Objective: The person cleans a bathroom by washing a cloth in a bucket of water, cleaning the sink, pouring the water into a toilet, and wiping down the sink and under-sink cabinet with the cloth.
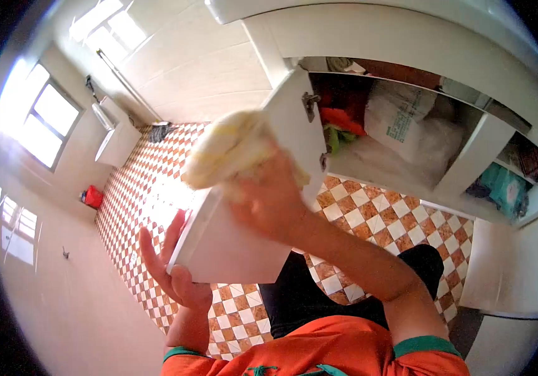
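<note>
A white cabinet door [244,241] stands swung open in front of me, its hinges joining it to the cabinet. My left hand [178,266] holds the door's outer edge, with the thumb on the near side and the other fingers spread behind it. A pale yellow-and-white cloth [228,150] is bunched in my right hand [266,197], which is blurred by motion at the door's upper part. The cloth covers part of the door's top edge.
The open cabinet [469,156] on the right holds a white plastic bag [400,113], red and green items and a teal bag [507,188]. Checkered tiles [369,213] cover the floor. A red object [93,197] lies by the left wall, and a dark object [159,131] near the far wall.
</note>
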A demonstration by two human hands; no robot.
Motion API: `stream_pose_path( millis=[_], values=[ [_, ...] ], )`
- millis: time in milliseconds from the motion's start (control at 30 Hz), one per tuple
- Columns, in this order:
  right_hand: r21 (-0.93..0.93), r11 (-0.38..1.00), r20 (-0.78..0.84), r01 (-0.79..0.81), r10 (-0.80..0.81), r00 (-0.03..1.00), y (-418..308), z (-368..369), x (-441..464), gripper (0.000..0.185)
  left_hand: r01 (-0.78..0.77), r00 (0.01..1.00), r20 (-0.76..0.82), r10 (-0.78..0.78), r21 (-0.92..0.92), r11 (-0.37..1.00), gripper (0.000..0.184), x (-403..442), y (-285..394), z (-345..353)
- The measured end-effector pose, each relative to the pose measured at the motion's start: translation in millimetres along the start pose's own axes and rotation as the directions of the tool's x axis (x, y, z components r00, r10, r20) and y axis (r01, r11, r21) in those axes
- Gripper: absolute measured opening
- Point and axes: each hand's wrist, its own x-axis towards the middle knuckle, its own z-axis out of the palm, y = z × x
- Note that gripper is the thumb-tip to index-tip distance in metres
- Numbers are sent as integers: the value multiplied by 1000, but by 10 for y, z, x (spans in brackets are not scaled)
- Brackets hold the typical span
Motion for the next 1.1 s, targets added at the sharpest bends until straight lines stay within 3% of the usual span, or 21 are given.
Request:
stream_pose_path(
  millis=[33, 100, 167, 300, 367, 433, 467, 533, 600, 633, 767, 833, 867, 933, 1067, 1100],
  values=[
    [-144, 990, -25, 1, -4, 1000, 218, 18, 20, 27, 5, 1000, -26, -5, 2, 1000, 64, -2, 4, 21],
    [-40, 984, 0, -172, 172, 985, 622, -119, 243, 28, 15, 998, -60, -14, 12, 1000, 66, -21, 14, 50],
    [-209, 926, -103, -316, 300, 948, 853, -134, 358, 32, -13, 997, -76, 12, -16, 1000, 65, -26, 24, 125],
    [-233, 922, 39, -310, 327, 944, 660, -209, 355, 32, -63, 995, -84, 61, -26, 998, 62, 0, 24, 152],
    [-294, 935, 77, -200, 232, 970, 372, -192, 188, 31, -75, 995, -58, 76, 19, 997, 62, 18, 35, 162],
    [-218, 975, 194, -34, 77, 978, -79, -229, -8, 31, -13, 995, -95, 16, 34, 999, 61, -3, 67, 178],
    [-205, 976, 174, 71, -35, 984, -264, -159, -200, 35, -20, 996, -92, 22, 26, 999, 61, -7, 46, 167],
    [92, 992, 138, -86, 73, 988, -492, -113, -302, 33, -45, 991, -122, 61, 124, 991, 64, -21, -11, 118],
    [513, 781, 334, -355, 199, 921, -503, -144, -239, 38, 17, 984, -180, 1, 96, 995, 67, 9, 75, 191],
    [136, 975, 161, 178, -199, 967, -286, -175, -220, 38, 24, 986, -168, -16, 44, 999, 68, 21, 85, 200],
    [-340, 940, 85, 31, -2, 996, 442, -307, 200, 31, 29, 989, -145, -21, 55, 998, 68, 21, 88, 181],
    [-433, 901, 88, 14, 27, 996, 925, -329, 388, 28, -11, 996, -92, 19, 85, 996, 65, 12, 73, 152],
    [-431, 902, 98, 20, 24, 995, 1012, -356, 453, 28, -6, 995, -102, 15, 84, 996, 65, 2, 64, 160],
    [-497, 856, 146, -144, 246, 958, 1091, -399, 570, 29, -102, 993, -65, 101, -8, 995, 62, 0, 24, 200],
    [-503, 864, 154, -23, 116, 981, 881, -413, 490, 28, -42, 997, -66, 42, 4, 999, 61, 3, 47, 179],
    [-434, 901, 218, 10, 94, 971, 699, -430, 465, 28, -51, 998, -44, 52, 20, 999, 61, -4, 32, 153]
  ],
)
